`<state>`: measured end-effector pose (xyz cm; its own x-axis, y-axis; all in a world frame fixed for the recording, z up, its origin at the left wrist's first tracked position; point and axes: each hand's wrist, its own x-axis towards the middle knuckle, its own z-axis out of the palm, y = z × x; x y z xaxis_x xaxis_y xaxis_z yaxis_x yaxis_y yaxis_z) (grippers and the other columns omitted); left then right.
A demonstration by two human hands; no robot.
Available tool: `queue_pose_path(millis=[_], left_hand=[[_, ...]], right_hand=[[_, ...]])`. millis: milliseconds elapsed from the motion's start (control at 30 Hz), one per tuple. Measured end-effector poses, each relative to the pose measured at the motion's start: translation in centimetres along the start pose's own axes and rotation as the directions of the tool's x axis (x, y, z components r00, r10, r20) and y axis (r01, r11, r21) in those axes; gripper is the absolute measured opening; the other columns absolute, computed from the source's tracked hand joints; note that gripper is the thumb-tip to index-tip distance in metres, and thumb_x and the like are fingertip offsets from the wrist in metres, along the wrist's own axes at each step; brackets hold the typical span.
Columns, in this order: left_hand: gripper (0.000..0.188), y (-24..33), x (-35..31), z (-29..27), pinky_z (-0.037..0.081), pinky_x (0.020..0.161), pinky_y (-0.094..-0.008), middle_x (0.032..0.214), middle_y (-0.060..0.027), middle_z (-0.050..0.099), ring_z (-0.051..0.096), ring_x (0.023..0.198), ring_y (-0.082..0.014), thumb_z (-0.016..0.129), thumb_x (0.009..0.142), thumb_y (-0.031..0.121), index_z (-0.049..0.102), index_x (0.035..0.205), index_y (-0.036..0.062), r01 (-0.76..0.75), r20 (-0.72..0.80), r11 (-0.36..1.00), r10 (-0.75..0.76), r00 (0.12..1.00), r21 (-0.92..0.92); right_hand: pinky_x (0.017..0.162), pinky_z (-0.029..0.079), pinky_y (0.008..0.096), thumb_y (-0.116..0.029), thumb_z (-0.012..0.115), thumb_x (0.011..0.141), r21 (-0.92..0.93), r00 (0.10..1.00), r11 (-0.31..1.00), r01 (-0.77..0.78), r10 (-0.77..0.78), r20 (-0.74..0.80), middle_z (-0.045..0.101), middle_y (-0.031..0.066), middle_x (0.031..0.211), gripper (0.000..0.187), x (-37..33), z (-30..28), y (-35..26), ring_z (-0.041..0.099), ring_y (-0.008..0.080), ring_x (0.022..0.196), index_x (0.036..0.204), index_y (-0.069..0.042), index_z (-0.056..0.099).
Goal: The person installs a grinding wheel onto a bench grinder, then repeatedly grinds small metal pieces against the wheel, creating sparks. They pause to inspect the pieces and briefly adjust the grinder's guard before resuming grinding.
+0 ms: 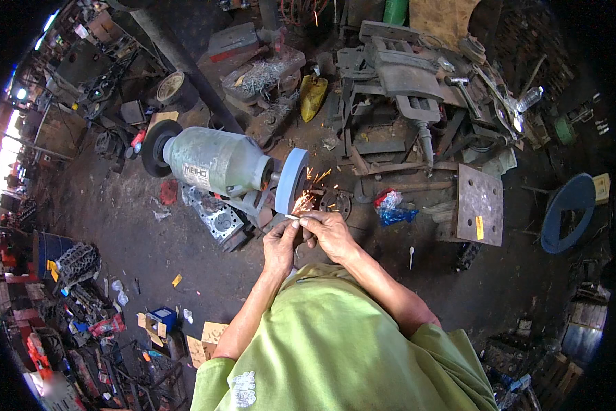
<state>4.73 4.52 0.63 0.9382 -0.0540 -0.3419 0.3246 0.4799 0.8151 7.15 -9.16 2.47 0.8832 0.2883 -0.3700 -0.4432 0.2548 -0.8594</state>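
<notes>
A small thin metal piece [291, 217] is pinched between my left hand [279, 243] and my right hand [331, 235], both closed, fingertips nearly meeting. Most of the piece is hidden by my fingers. It meets the lower edge of the pale blue grinding wheel [292, 183], and orange sparks [306, 200] fly off to the right. That wheel belongs to a grey-green bench grinder [215, 162] just ahead and to the left. At the grinder's far left end is a second, dark wheel [157, 148].
A heavy vise [404, 72] stands on a cluttered bench ahead right, with a hammer [464, 92] beside it. A square metal plate [485, 198] sits right. Metal shavings [261, 77] lie ahead. A machined metal block [219, 220] rests below the grinder. Boxes [158, 322] and parts crowd the left.
</notes>
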Motion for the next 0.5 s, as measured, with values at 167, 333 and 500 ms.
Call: queue_pose_path(millis=[167,333,500], left_hand=[[0.023,-0.2,-1.0,0.3,0.050,0.067,-0.0322,0.077,-0.0106,0.062,0.060,0.068,-0.0199,0.053,0.097,0.017,0.060,0.091,-0.0048,-0.048,0.045,0.999,0.047,0.998,0.016],[0.023,-0.6,-1.5,-1.1,0.051,0.068,-0.0305,0.079,-0.0082,0.065,0.064,0.070,-0.0160,0.051,0.098,0.017,0.064,0.095,-0.0019,-0.160,0.148,0.962,0.129,0.981,0.223],[0.027,-2.8,-1.4,-2.1,0.048,0.077,-0.0283,0.092,-0.0030,0.066,0.055,0.084,-0.0096,0.061,0.094,0.020,0.066,0.107,-0.0026,-0.069,0.063,0.947,0.051,0.997,0.313]], right_hand=[[0.052,0.044,0.0258,-0.016,0.056,0.093,-0.255,0.995,0.966,0.053,-0.030,0.095,0.060,0.0033,0.069,0.021,-0.5,-1.0,-1.0,0.053,0.0102,0.057,0.098,0.002,0.067],[0.054,0.046,0.0270,-0.015,0.054,0.094,-0.367,0.965,0.926,0.087,0.013,0.262,0.064,0.0054,0.076,0.022,-0.8,-1.6,-1.5,0.058,0.0122,0.060,0.105,0.000,0.066],[0.053,0.049,0.0264,-0.009,0.053,0.094,-0.363,0.946,0.930,-0.063,0.171,0.274,0.066,0.0084,0.082,0.018,-0.7,-2.3,-1.1,0.064,0.0147,0.064,0.108,-0.002,0.062]])
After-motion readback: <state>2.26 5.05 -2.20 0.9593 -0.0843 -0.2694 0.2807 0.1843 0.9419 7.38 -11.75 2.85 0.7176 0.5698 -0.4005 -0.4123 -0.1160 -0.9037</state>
